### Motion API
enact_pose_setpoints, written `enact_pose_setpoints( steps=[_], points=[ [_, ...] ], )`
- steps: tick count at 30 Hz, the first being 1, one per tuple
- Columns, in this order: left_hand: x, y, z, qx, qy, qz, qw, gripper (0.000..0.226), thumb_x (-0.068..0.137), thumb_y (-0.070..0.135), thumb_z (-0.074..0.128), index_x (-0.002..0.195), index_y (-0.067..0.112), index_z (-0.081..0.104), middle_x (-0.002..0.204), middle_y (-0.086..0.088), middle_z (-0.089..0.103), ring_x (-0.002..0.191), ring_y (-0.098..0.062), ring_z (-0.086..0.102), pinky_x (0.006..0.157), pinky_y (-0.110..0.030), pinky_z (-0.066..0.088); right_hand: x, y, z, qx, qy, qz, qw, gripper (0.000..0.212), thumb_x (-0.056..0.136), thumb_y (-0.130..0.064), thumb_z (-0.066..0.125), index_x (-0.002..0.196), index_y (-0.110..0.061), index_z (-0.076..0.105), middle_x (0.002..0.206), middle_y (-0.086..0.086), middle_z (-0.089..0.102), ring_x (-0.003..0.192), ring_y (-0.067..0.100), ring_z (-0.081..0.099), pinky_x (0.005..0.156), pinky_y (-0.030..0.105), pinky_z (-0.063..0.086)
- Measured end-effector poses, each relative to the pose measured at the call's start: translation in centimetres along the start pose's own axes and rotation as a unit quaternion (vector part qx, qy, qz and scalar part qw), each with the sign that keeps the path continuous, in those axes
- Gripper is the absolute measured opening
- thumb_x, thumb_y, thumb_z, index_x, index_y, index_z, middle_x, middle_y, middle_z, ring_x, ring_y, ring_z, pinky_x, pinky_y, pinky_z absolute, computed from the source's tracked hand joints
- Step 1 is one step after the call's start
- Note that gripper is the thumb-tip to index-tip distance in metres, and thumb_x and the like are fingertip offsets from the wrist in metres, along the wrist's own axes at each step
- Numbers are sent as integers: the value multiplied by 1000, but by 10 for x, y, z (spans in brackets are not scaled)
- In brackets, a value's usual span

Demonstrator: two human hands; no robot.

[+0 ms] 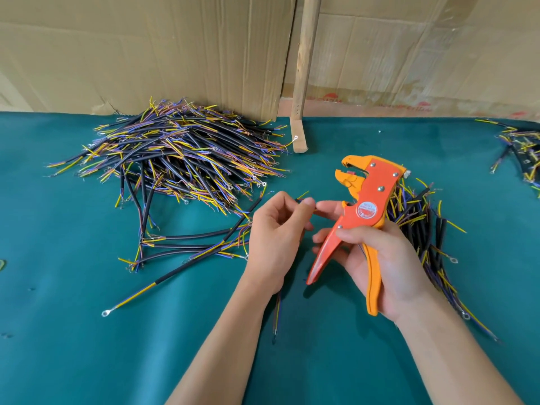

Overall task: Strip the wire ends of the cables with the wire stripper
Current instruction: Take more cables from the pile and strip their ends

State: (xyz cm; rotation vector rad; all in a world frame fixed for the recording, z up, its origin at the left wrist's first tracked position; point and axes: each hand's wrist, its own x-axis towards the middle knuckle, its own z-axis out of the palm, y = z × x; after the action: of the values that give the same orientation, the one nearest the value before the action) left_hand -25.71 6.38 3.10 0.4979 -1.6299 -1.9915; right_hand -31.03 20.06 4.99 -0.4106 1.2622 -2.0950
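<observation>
1. Over the middle of the green table (73, 331), in the head view, your two hands meet. Your left hand (274, 229) pinches a cable (301, 197) between thumb and forefinger; its yellow tip pokes up past the fingertips, and the rest hangs down below your wrist.
2. Your right hand (385, 264) is curled round the handles of the orange stripper (365, 206), held upright with its head up and away from you. Its jaws stand apart with nothing between them. That hand's forefinger reaches out until it touches, or nearly touches, the pinched wire.
3. Risk, as a judgement: the cable tip sits below and left of the jaws, so it must travel up into them. Squeeze before the wire is seated and you would likely cut strands or nick only part of the insulation.
4. Risk: your left fingertips are very near the wire's end. Feeding it in this way could bring skin close to the blades.
5. Risk: the handles look only partly spread, so the jaws may not be fully reset; I cannot tell for certain.
6. Elsewhere, a big pile (181, 153) lies far left, and a second heap (418, 223) sits just behind your right hand. Which one is finished cannot be told.
</observation>
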Motion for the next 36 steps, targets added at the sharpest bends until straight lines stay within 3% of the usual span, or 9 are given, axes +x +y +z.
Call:
enact_pose_setpoints(
  steps=[6, 11, 14, 21, 24, 28, 30, 33, 36],
  points=[
    [1, 0, -1, -6, -20, -23, 1000, 13, 79, 20, 66, 72, 17, 56, 65, -3, 60, 57, -16, 45, 53, -25, 37, 0, 0, -3, -7, 2, 9, 1000, 37, 74, -2, 58, 104, -1, 78, 107, 23, 71, 77, 29, 69, 73, 42, 59],
    [0, -2, -1, 8, -20, -20, 1000, 11, 83, 1, 62, 85, 11, 58, 65, -2, 58, 58, -18, 49, 58, -31, 41, 0, 1, -3, -25, -11, 10, 1000, 40, 75, -1, 58, 111, -2, 76, 114, 30, 68, 79, 30, 70, 74, 43, 59],
    [-2, 0, 1, 8, -28, -15, 999, 16, 76, 5, 62, 91, 8, 56, 71, -10, 53, 62, -25, 48, 61, -41, 43, 0, 2, -3, -23, -15, 7, 1000, 41, 75, 0, 58, 112, -3, 76, 120, 22, 71, 78, 29, 70, 74, 41, 59],
    [-4, 0, 1, 50, -27, 10, 998, 20, 72, 8, 61, 91, 12, 58, 70, -13, 50, 65, -29, 45, 62, -57, 47, -2, -1, -4, -21, -10, 6, 1000, 40, 75, 0, 58, 111, -1, 77, 117, 25, 71, 78, 28, 69, 75, 41, 59],
    [-4, 0, 2, 116, -27, 34, 992, 15, 73, 16, 63, 86, 22, 64, 69, -4, 58, 60, -23, 49, 62, -48, 49, -2, -1, -4, -10, -10, 6, 1000, 42, 75, -1, 58, 113, -1, 76, 116, 24, 72, 78, 27, 69, 76, 41, 59],
    [-4, 1, 0, 164, -47, 47, 984, 12, 80, 20, 66, 90, 25, 65, 69, -13, 66, 58, -34, 59, 62, -45, 53, -2, -3, -5, 10, -8, 6, 1000, 45, 74, -1, 57, 115, 1, 74, 113, 24, 72, 74, 27, 68, 74, 39, 59],
    [-5, 1, -1, 154, -54, 42, 986, 10, 83, 19, 65, 90, 26, 63, 64, -12, 66, 47, -28, 57, 50, -35, 49, -2, -3, -4, 15, -6, 7, 1000, 47, 73, -1, 57, 117, 2, 73, 112, 23, 72, 73, 27, 67, 74, 40, 58],
    [-5, -1, -1, 161, -42, 42, 985, 11, 85, 19, 68, 90, 26, 62, 59, -6, 66, 43, -18, 51, 48, -26, 41, -2, -4, -4, 20, -6, 7, 1000, 48, 74, -1, 56, 119, 4, 71, 120, 23, 70, 74, 27, 66, 74, 42, 58],
    [-4, -3, -2, 128, -37, 17, 991, 12, 86, 11, 68, 92, 16, 60, 60, -3, 67, 43, -20, 54, 48, -26, 43, -3, -4, -3, 27, -13, 12, 999, 48, 74, -1, 56, 119, 6, 71, 98, 22, 72, 73, 28, 65, 71, 41, 59]
  ],
)
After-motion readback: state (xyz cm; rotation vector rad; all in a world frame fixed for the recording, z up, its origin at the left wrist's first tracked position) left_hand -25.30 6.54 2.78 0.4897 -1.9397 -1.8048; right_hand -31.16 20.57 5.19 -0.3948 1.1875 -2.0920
